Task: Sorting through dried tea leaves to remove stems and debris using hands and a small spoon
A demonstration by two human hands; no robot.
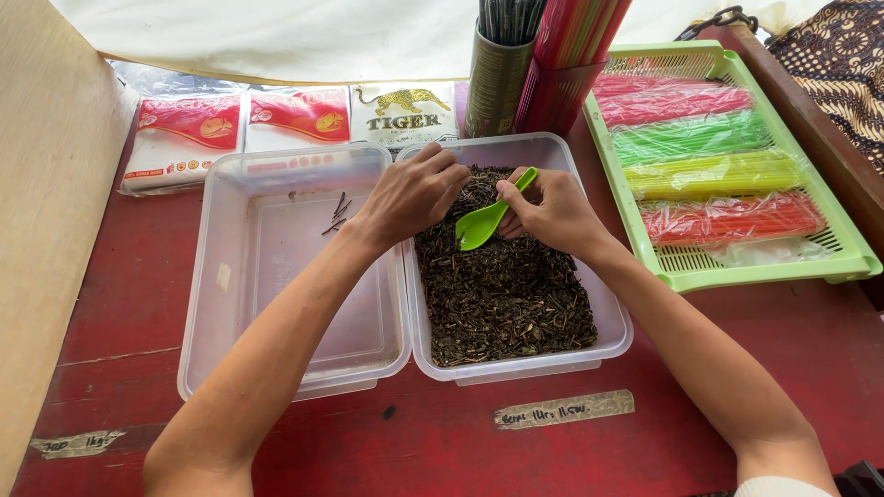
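Left hand (412, 193): curled, fingertips pinching down into the dried leaves (502, 285) at the far edge of the right-hand tub (615, 327); whether it grips a piece between the fingertips cannot be told.
Right hand (552, 210): closed around the handle of a green plastic spoon (483, 221), whose bowl rests on the leaves near the far middle of the tub.
Dried leaves: a dark, loose heap that fills the right-hand tub almost from edge to edge.
Left-hand tub (207, 304): clear, touching the other tub along its side, nearly bare; only a few dark twigs (336, 213) lie near its far right corner.
Progress, as judged: sorting looks barely begun, with a handful of twigs set apart and nearly the whole heap unpicked.
Around: a green tray (852, 253) of coloured straw packets at the table's right edge, flat packets (244, 124) along the far edge.
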